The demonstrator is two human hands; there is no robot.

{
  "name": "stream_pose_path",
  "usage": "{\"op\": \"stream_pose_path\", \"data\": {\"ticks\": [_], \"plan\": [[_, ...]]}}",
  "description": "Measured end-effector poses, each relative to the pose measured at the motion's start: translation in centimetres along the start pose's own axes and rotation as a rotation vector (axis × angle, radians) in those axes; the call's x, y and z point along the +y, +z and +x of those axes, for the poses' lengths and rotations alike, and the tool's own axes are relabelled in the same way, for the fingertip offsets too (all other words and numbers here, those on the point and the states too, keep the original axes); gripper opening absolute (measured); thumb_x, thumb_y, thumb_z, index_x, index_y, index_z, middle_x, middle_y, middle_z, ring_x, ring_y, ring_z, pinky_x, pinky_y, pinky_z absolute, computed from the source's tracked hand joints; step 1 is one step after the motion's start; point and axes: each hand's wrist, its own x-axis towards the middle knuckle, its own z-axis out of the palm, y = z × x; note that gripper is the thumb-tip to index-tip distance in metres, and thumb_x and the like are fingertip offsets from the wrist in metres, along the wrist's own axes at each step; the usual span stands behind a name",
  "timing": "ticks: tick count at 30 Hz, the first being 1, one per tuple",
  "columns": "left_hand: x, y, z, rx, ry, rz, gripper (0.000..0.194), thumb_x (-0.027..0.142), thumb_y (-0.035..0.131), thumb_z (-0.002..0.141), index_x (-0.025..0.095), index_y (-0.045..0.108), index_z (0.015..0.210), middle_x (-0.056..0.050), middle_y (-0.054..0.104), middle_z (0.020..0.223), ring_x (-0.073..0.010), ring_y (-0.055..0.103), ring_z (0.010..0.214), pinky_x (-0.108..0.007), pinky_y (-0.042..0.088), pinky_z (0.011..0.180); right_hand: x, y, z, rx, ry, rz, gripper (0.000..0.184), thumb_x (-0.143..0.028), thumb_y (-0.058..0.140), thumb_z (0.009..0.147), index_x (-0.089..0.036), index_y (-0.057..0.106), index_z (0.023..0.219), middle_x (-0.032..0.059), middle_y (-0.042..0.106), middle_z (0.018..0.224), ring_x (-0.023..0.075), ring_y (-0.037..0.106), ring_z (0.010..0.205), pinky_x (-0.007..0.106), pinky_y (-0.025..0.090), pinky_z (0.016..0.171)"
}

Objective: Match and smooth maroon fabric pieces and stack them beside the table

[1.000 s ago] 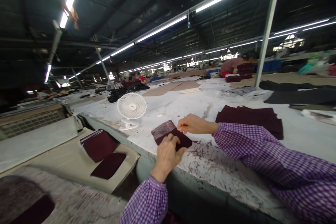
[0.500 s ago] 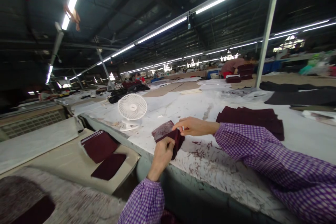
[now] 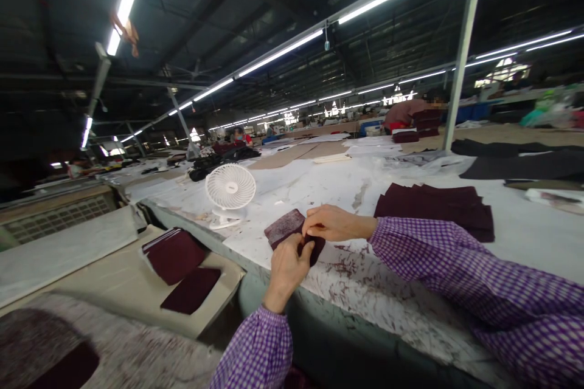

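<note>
Near the front edge of the white-covered table lies a small stack of maroon fabric pieces (image 3: 283,226), its far end showing a speckled, greyish face. My left hand (image 3: 288,264) grips the near part of this fabric between thumb and fingers. From the right, my right hand (image 3: 335,223) pinches the same fabric, and its fingertips meet those of the left. Both hands partly cover the pieces, so the exact fold under the fingers is hidden. Purple checked sleeves cover both forearms.
A small white fan (image 3: 230,187) stands just beyond the fabric. To the right lies a fanned stack of maroon pieces (image 3: 433,209). On a lower beige surface (image 3: 114,273) at left rest more maroon pieces (image 3: 176,255). A metal post (image 3: 463,55) rises at right; a co-worker (image 3: 404,115) bends farther back.
My left hand has moved slightly up and right, and my right hand's fingers have come down to meet it. The fabric's near part has shifted under them.
</note>
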Motion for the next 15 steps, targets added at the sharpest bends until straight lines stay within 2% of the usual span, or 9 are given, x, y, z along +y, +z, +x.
{"op": "stream_pose_path", "data": {"ticks": [3,4,6,8,10,11,13,15], "plan": [[-0.2,0.3,0.4,0.043,-0.069,0.073,0.022,0.022,0.044,0.086,0.018,0.057,0.069,0.0,0.056,0.059,-0.0138,0.051,0.058,-0.025,0.03,0.057,0.4,0.7,0.2,0.238,0.07,0.094,0.021,-0.015,0.045,0.087,-0.013,0.065,0.093,0.0029,0.063,0.077,0.0112,0.055,0.065,0.023,0.041,0.066],[-0.4,0.3,0.5,0.053,-0.091,0.071,0.023,0.022,0.044,0.086,0.018,0.055,0.067,0.0,0.054,0.058,-0.0138,0.051,0.057,-0.025,0.029,0.057,0.4,1.0,0.2,0.276,0.073,0.073,0.02,-0.017,0.045,0.087,-0.013,0.064,0.09,0.0036,0.063,0.077,0.0115,0.056,0.066,0.023,0.042,0.066],[-0.8,0.1,0.7,0.069,-0.11,0.051,0.024,0.022,0.044,0.086,0.018,0.053,0.064,0.001,0.052,0.056,-0.0136,0.05,0.056,-0.025,0.029,0.056,0.3,1.5,0.1,0.213,0.018,-0.034,0.019,-0.021,0.049,0.087,-0.013,0.065,0.082,0.0054,0.064,0.081,0.0129,0.057,0.072,0.024,0.042,0.069],[-1.1,-0.1,0.7,0.076,-0.115,0.024,0.024,0.022,0.044,0.085,0.019,0.05,0.062,0.002,0.049,0.054,-0.0131,0.048,0.056,-0.024,0.028,0.056,0.1,1.8,-0.1,0.038,-0.004,-0.189,0.022,-0.026,0.052,0.087,-0.013,0.066,0.077,0.0074,0.065,0.083,0.0151,0.059,0.075,0.025,0.042,0.07],[-1.3,-0.4,0.7,0.086,-0.136,-0.012,0.026,0.022,0.045,0.085,0.019,0.046,0.059,0.003,0.046,0.053,-0.0125,0.047,0.055,-0.024,0.028,0.055,-0.1,2.1,-0.3,-0.123,0.062,-0.338,0.023,-0.029,0.054,0.086,-0.013,0.067,0.075,0.009,0.066,0.081,0.0171,0.06,0.074,0.027,0.042,0.067],[-1.3,-0.4,0.7,0.091,-0.149,-0.033,0.027,0.022,0.045,0.084,0.019,0.045,0.058,0.003,0.046,0.052,-0.0122,0.047,0.055,-0.024,0.028,0.055,-0.1,2.2,-0.3,-0.164,0.103,-0.388,0.023,-0.028,0.055,0.086,-0.013,0.067,0.075,0.0094,0.066,0.082,0.0177,0.061,0.073,0.027,0.042,0.066],[-1.3,-0.3,0.6,0.106,-0.16,-0.081,0.027,0.022,0.046,0.083,0.018,0.045,0.057,0.003,0.046,0.052,-0.012,0.048,0.055,-0.024,0.029,0.055,0.1,2.5,-0.5,-0.161,0.133,-0.41,0.021,-0.027,0.053,0.087,-0.014,0.068,0.081,0.009,0.067,0.087,0.0181,0.061,0.076,0.027,0.042,0.066],[-1.4,0.0,0.5,0.116,-0.158,-0.142,0.026,0.023,0.047,0.082,0.018,0.047,0.057,0.003,0.047,0.051,-0.012,0.048,0.055,-0.024,0.031,0.054,0.6,3.1,-0.6,-0.101,0.097,-0.371,0.022,-0.027,0.05,0.089,-0.016,0.068,0.094,0.009,0.067,0.097,0.0183,0.061,0.084,0.028,0.043,0.071]]}}
